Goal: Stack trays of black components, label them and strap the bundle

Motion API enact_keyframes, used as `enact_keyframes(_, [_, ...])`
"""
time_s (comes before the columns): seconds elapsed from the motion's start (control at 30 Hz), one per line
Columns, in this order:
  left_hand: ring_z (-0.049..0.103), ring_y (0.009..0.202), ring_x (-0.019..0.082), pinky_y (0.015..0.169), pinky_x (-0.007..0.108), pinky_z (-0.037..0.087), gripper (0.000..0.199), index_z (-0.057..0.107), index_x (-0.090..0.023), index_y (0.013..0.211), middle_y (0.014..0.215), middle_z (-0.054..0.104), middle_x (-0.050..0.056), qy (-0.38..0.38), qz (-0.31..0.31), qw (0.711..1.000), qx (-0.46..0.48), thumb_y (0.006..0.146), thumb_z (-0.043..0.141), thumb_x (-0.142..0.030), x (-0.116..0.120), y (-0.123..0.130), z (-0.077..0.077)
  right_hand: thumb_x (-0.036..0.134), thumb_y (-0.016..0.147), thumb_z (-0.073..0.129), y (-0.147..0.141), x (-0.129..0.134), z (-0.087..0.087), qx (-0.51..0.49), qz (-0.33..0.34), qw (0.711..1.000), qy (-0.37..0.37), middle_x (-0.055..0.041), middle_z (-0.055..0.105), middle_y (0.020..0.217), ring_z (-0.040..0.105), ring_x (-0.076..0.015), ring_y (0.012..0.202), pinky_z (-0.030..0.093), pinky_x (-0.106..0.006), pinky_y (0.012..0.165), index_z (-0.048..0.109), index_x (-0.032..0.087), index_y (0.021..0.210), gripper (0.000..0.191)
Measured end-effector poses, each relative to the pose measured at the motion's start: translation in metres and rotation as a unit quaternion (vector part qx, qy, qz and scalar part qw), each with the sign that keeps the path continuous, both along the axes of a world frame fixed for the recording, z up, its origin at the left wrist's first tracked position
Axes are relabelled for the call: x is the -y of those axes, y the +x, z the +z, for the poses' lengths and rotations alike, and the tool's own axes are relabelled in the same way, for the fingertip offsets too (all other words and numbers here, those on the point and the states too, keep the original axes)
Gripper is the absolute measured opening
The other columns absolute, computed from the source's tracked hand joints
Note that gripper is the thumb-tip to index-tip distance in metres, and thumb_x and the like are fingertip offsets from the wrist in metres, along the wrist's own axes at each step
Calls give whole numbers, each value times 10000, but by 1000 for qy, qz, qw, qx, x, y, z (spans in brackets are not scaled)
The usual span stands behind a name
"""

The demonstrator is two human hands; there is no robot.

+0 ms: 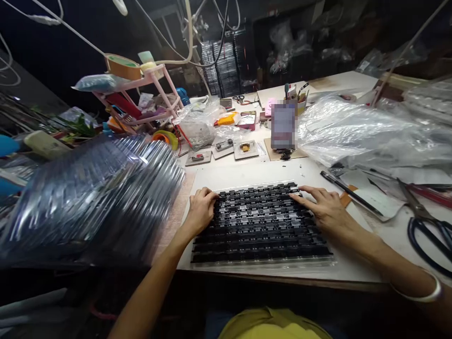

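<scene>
A clear plastic tray (pixel 266 262) lies on the white work surface in front of me, filled with rows of small black parts (pixel 261 221) that look like connectors. My left hand (pixel 203 209) is at the tray's far left corner, its fingers curled and closed against the edge and the end of a row. At the far right corner, my right hand (pixel 326 209) has its thumb and forefinger stretched apart, the fingertips touching the ends of the upper rows. Nothing shows between those right fingers.
Left of the tray rises a tall stack of clear plastic trays (pixel 95 197). Scissors (pixel 422 216) and a black pen (pixel 349 192) lie at the right. Behind are small metal blocks (pixel 246 149), a pixelated upright panel (pixel 283 125), plastic sheeting (pixel 374 125) and a pink rack (pixel 151 89).
</scene>
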State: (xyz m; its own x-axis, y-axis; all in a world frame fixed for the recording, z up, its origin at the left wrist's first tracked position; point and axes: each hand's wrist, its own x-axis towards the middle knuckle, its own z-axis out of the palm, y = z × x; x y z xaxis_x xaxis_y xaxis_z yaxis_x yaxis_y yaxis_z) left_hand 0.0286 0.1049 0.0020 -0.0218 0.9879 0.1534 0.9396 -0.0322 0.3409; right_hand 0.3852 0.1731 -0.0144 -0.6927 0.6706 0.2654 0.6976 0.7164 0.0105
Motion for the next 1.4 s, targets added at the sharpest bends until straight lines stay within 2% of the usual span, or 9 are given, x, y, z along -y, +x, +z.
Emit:
enact_keyframes(0.2, [537, 867, 192, 790, 357, 397, 238, 676, -216, 903, 880, 582, 47, 9, -1, 1000, 29, 871, 450, -149, -2, -3, -1, -42, 724, 372, -1, 0, -3, -73, -2, 997, -7, -132, 575, 1195, 525, -252, 1026, 375, -361, 749, 563, 154, 1245, 589])
enact_keyframes(0.37, [535, 923, 224, 812, 394, 352, 174, 631, -204, 964, 939, 640, 49, 32, 2, 999, -19, 870, 487, -173, 2, -4, -1, -3, 784, 371, -1, -5, -3, -119, -29, 992, 10, -149, 600, 1124, 550, -266, 990, 379, -375, 744, 589, 99, 1186, 468])
enact_keyframes(0.5, [529, 916, 245, 791, 415, 318, 144, 635, -187, 840, 909, 659, 54, 34, -11, 998, -43, 866, 496, -162, 0, -1, -2, 18, 814, 358, 2, -6, -6, -137, -26, 990, 3, -141, 609, 1086, 563, -268, 973, 389, -382, 730, 609, 111, 1148, 428])
enact_keyframes(0.6, [523, 900, 240, 772, 404, 317, 167, 634, -186, 824, 893, 660, 54, 34, -24, 998, -50, 866, 481, -137, -4, 2, -3, 33, 829, 362, 4, -7, -8, -151, -23, 988, -5, -138, 607, 1078, 566, -269, 972, 401, -387, 732, 614, 121, 1137, 407])
enact_keyframes(0.8, [519, 891, 221, 761, 367, 349, 166, 618, -175, 830, 893, 644, 60, 52, -26, 997, -43, 874, 464, -131, -5, 1, 1, 100, 880, 387, 7, -8, -6, -178, -23, 983, -29, -130, 611, 1052, 574, -260, 940, 432, -395, 735, 617, 131, 1122, 336])
enact_keyframes(1.0, [541, 884, 217, 791, 379, 353, 150, 630, -184, 807, 892, 665, 45, 56, -35, 997, -37, 865, 499, -139, -2, -3, 0, 151, 907, 396, 8, -5, -2, -202, -21, 976, -77, -133, 603, 1052, 569, -256, 946, 467, -406, 765, 611, 133, 1129, 309])
enact_keyframes(1.1, [556, 896, 216, 815, 389, 354, 141, 643, -192, 898, 909, 684, 39, 57, -36, 997, -33, 862, 513, -150, -2, -3, -1, 151, 913, 395, 9, -5, -1, -203, -17, 976, -72, -129, 597, 1053, 569, -249, 943, 470, -411, 779, 606, 139, 1135, 306])
enact_keyframes(1.27, [567, 946, 215, 835, 394, 362, 247, 646, -194, 998, 971, 687, 59, 69, -13, 997, -29, 872, 448, -118, 8, -4, 4, 141, 914, 392, 9, -5, 0, -201, -13, 977, -66, -123, 596, 1044, 575, -241, 928, 474, -408, 778, 599, 148, 1135, 303])
enact_keyframes(1.4, [504, 1083, 257, 864, 436, 356, 430, 676, -236, 1045, 1154, 633, 66, 55, 12, 995, -86, 783, 418, -11, 23, -5, 7, 135, 905, 396, 9, -5, 1, -203, -7, 977, -70, -126, 598, 1038, 578, -247, 927, 478, -406, 767, 605, 143, 1127, 305])
